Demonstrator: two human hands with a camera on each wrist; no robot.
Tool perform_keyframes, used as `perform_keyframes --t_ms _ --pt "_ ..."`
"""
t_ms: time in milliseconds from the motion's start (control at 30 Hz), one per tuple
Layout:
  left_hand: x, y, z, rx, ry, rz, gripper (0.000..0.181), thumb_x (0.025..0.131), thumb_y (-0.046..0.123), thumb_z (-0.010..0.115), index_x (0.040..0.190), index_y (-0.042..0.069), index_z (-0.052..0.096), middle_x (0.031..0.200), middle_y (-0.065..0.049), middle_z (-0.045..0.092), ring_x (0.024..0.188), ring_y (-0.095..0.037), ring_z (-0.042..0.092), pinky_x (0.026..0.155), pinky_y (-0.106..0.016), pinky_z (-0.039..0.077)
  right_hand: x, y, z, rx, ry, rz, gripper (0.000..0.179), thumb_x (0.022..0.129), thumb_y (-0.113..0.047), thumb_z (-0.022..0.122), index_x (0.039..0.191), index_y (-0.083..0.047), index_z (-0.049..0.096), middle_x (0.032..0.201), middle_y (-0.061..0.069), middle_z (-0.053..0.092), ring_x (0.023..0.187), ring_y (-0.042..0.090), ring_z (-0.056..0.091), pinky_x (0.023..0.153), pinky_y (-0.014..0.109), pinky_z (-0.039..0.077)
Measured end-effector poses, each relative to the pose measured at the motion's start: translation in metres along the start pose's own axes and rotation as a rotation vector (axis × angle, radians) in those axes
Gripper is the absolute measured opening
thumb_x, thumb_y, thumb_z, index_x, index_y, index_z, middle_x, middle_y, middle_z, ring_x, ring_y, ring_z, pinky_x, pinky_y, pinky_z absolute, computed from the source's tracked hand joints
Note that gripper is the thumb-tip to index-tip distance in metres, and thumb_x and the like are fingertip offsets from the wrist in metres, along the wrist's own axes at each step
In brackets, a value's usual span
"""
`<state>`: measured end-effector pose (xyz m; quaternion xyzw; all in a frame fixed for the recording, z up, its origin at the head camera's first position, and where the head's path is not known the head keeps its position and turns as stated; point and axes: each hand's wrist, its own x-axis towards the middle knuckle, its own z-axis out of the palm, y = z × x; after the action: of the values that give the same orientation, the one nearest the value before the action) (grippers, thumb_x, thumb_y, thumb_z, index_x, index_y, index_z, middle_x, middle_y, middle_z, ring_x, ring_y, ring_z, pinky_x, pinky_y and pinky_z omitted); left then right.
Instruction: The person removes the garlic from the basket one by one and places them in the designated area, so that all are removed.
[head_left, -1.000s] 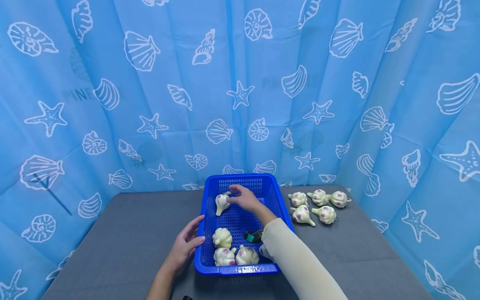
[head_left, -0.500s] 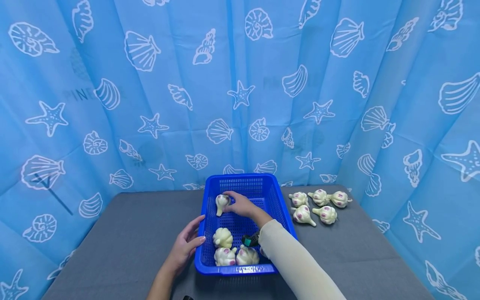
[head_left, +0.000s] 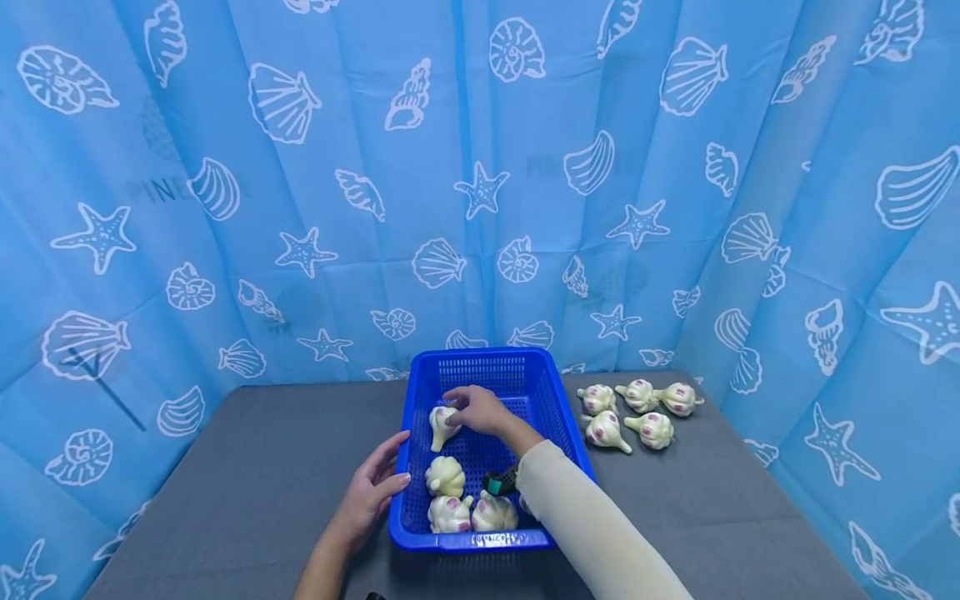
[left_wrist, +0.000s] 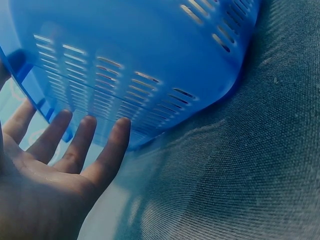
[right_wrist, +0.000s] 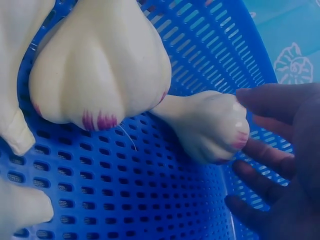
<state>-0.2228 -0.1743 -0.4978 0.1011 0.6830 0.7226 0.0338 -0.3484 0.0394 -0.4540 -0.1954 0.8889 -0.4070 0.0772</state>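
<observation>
My right hand [head_left: 480, 410] reaches into the blue plastic basket [head_left: 442, 542] from the right. Its thumb and fingertips are right at the root end of a garlic bulb [head_left: 442, 425] near the basket's left wall. In the right wrist view, the spread fingers of that hand [right_wrist: 280, 145] lie beside this bulb [right_wrist: 212, 127], not wrapped round it. My left hand [head_left: 375, 483] rests against the basket's left side, thumb at the rim. The left wrist view shows its fingers [left_wrist: 112, 150] spread, fairly straight, with tips against the slotted outer wall [left_wrist: 145, 100].
Several more garlic bulbs [head_left: 446, 477] sit at the basket's near end, one partly hidden by the right sleeve [head_left: 592, 517]. On the grey tabletop [head_left: 277, 483], right of the basket, lies a group of garlic bulbs [head_left: 637, 414]. A blue shell-print curtain [head_left: 480, 250] hangs behind.
The garlic bulb at the right hand has moved nearer to me, towards the other bulbs. The right hand has shifted down slightly with it, its fingers looser now. The left hand stays put.
</observation>
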Motion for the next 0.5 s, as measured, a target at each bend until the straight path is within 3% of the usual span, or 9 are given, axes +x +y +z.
perform_keyframes --t_ms 267,500 --pt "0.0004 -0.0004 -0.0012 -0.016 -0.015 0.006 0.058 0.094 0.014 0.061 0.148 0.017 0.039 0.152 -0.018 0.032 0.133 -0.042 0.038 0.097 -0.053 0.045 -0.0027 0.0003 0.0016 -0.058 -0.076 -0.005 0.032 0.084 -0.022 0.076 0.114 -0.013 0.068 0.118 0.008 0.065 0.111 0.03 0.058 0.093 0.046 0.047" --pt "0.0011 -0.0016 -0.0012 -0.025 -0.01 -0.004 0.057 0.094 0.016 0.061 0.147 0.02 0.041 0.152 -0.015 0.033 0.133 -0.041 0.039 0.097 -0.054 0.045 -0.0039 0.0015 0.0048 -0.077 -0.181 -0.027 0.045 0.085 -0.025 0.074 0.127 -0.014 0.062 0.125 0.008 0.06 0.111 0.027 0.057 0.092 0.044 0.047"
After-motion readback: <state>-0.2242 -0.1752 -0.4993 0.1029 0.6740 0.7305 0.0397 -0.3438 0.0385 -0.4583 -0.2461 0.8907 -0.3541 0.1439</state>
